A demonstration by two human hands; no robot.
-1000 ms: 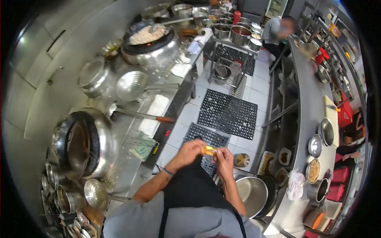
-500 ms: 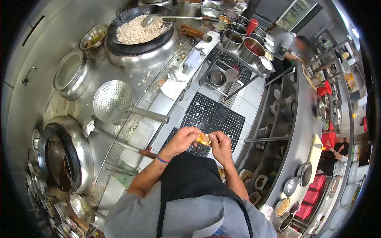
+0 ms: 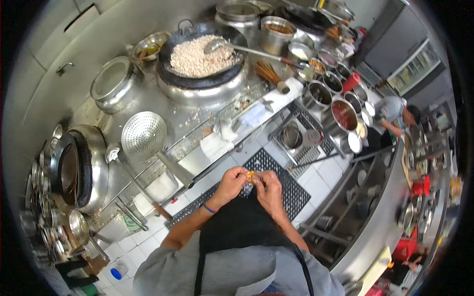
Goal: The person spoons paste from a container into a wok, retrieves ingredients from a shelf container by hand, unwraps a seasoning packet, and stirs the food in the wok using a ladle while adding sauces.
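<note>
My left hand (image 3: 231, 184) and my right hand (image 3: 267, 187) meet in front of my black apron, both pinching a small orange-yellow packet (image 3: 250, 176) between their fingertips. A blue band sits on my left wrist (image 3: 210, 209). Beyond the hands lies the steel cooking range with a large wok of rice (image 3: 198, 55) and a ladle (image 3: 223, 45) resting in it. An empty dark wok (image 3: 74, 167) stands at the left.
A perforated skimmer (image 3: 144, 135) and a ladle with a wooden handle (image 3: 129, 173) lie on the range. Pots of sauces (image 3: 344, 114) fill a rack at the right. Black floor mats (image 3: 276, 167) cover the tiles. Another person (image 3: 395, 112) works at the far right by a steel counter (image 3: 385, 217).
The view has swung left and up along the range, so the rice wok sits nearer the middle. My hands stay together on the orange packet, now closer to my chest.
</note>
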